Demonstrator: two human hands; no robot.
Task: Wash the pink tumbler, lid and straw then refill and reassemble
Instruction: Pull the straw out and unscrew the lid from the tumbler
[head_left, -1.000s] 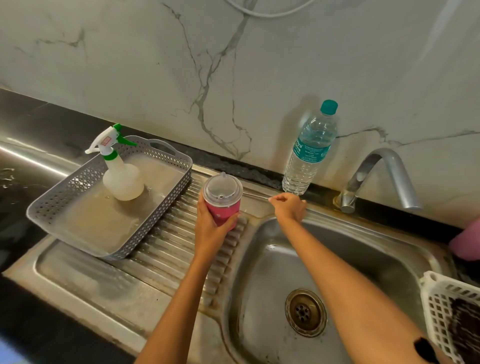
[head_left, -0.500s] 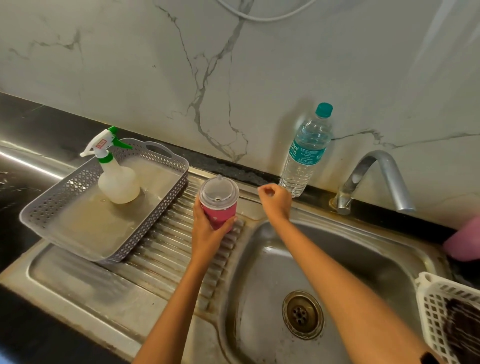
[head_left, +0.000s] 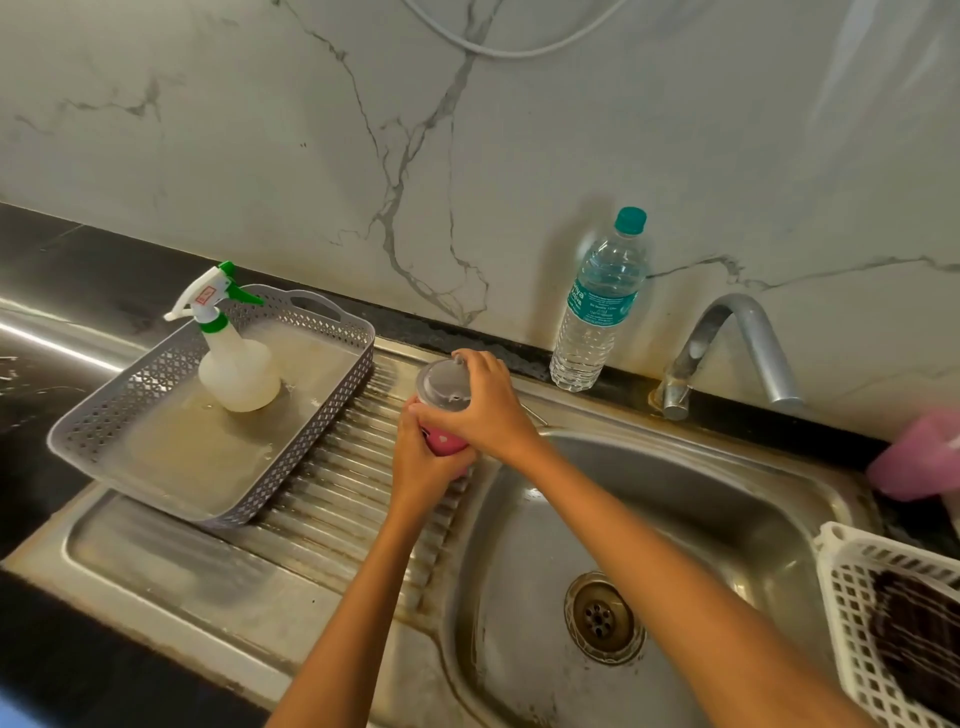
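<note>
Both hands meet on the pink plastic tumbler (head_left: 440, 440), which is held upright above the ribbed steel draining board (head_left: 332, 499), just left of the stainless steel sink basin (head_left: 675, 519). The left hand (head_left: 421, 462) wraps the tumbler's lower body with its fingers (head_left: 457, 460) closed round it. The right hand (head_left: 485, 405) reaches over from the right, its fingers curled round the rim of the translucent grey round lid (head_left: 441, 382), which sits on top of the tumbler. A thin clear straw (head_left: 535, 415) appears to lie on the sink edge just right of the right hand. Left of the tumbler, a grey perforated plastic basket (head_left: 332, 374) holds 1 white spray bottle with green trigger (head_left: 234, 358). A clear water bottle with a teal cap (head_left: 597, 306) stands against the marble wall beside the curved metal tap (head_left: 727, 353). A white lattice basket (head_left: 852, 623) sits at the right edge.
</note>
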